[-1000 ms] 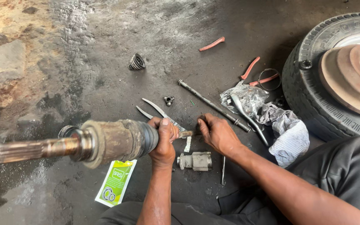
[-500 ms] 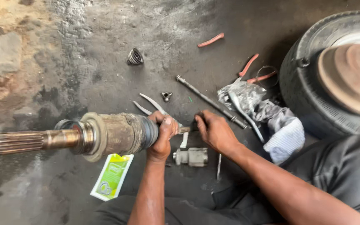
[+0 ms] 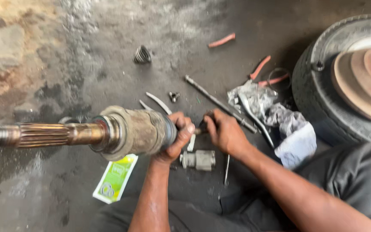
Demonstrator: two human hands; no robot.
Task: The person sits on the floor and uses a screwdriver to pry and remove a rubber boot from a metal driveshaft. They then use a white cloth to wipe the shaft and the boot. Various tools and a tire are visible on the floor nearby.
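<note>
I note the drive axle shaft held level above the oily floor, its splined end pointing left and its thick joint housing toward me. My left hand is wrapped tight round the housing's near end. My right hand has its grip closed on a dark tool handle just beside the joint. Directly below the hands lies a small metal fitting; a green packet lies under the housing. Further out: a long steel rod, crumpled rags, red-handled pliers, a coil spring, and a tyre with rusted hub at right.
</note>
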